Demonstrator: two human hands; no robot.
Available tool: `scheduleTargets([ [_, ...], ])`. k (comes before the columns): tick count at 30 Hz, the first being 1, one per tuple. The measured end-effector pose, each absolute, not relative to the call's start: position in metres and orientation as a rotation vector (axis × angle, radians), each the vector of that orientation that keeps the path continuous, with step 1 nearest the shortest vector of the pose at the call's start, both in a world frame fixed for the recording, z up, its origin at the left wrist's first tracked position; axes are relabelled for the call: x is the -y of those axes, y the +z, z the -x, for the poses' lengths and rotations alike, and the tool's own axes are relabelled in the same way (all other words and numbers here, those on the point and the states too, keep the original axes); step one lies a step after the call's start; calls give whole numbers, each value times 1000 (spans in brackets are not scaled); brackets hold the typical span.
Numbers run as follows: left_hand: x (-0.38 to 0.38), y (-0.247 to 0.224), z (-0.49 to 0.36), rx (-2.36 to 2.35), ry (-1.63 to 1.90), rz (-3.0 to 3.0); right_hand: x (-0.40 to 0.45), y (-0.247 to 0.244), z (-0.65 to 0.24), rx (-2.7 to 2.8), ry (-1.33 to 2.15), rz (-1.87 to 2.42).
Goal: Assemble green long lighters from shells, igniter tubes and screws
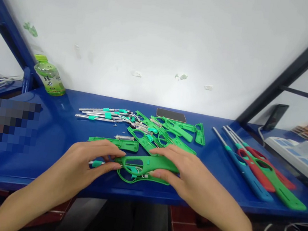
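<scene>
Near the front edge of the blue table, a green lighter shell half [154, 163] is held over another green half [133, 180] with white wires and teal parts inside. My left hand [95, 157] pinches the shell's narrow left end, beside a metal tube with a teal collar [97, 164]. My right hand [175, 168] grips the wide handle end between thumb and fingers. Just behind, a further green shell half [127, 145] lies with a small metal part [124, 137] on it. Whether the two held halves touch is partly hidden.
Behind the hands lie several green shells [179, 129] and several metal tubes [94, 114] with wires. A phone [171, 115] rests near the wall. Assembled blue [245, 170], red and green lighters lie at the right. A green bottle [49, 77] stands back left.
</scene>
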State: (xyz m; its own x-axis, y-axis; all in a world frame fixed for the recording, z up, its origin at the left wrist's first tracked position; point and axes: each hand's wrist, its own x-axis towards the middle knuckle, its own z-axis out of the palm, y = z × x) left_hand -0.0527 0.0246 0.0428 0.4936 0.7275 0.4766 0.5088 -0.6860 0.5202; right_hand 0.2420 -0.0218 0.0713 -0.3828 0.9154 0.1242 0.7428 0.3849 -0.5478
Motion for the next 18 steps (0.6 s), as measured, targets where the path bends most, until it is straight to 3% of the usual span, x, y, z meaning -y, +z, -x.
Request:
scheduleTargets([
  [18, -35, 14, 67, -1123, 701, -2534, 17, 59, -212, 2385, 416, 1666],
])
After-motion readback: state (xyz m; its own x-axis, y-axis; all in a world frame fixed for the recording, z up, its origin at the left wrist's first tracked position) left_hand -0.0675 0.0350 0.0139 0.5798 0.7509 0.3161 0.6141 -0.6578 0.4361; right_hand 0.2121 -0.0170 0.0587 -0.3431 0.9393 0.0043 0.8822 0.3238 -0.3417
